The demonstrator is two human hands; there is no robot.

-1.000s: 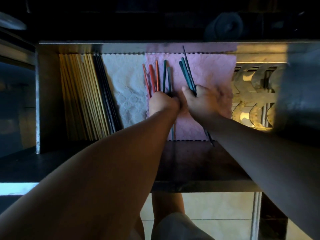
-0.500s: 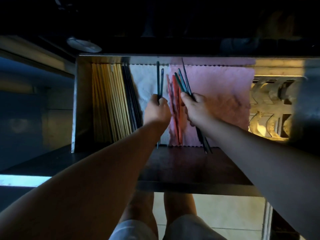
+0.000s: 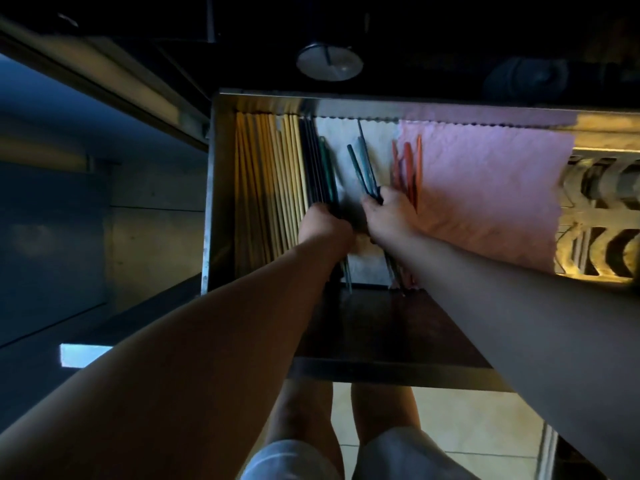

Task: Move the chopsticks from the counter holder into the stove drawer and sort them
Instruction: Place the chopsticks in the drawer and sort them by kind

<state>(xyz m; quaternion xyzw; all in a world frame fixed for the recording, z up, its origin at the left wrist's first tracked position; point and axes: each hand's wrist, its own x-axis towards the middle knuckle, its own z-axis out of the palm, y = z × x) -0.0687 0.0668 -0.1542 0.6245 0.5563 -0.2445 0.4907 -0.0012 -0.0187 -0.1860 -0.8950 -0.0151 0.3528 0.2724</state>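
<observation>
Chopsticks held: the teal chopsticks fan out away from the person, over the white cloth; the dark green chopsticks lie just beside the sorted rows.
Right hand: clenched round the middle of the teal chopsticks, whose lower ends stick out under the wrist.
Left hand: curled round the dark green chopsticks and pressed against the black row.
Loose beside the right hand: orange chopsticks, crossed over one another at the edge of the pink cloth.
Sorted rows: black chopsticks next to the left hand, then yellow chopsticks filling the left end.
Drawer: pulled out, metal-walled, lined with both cloths side by side.
Far right: metal lattice, lit yellow.
Above the drawer: round disc in the dark.
</observation>
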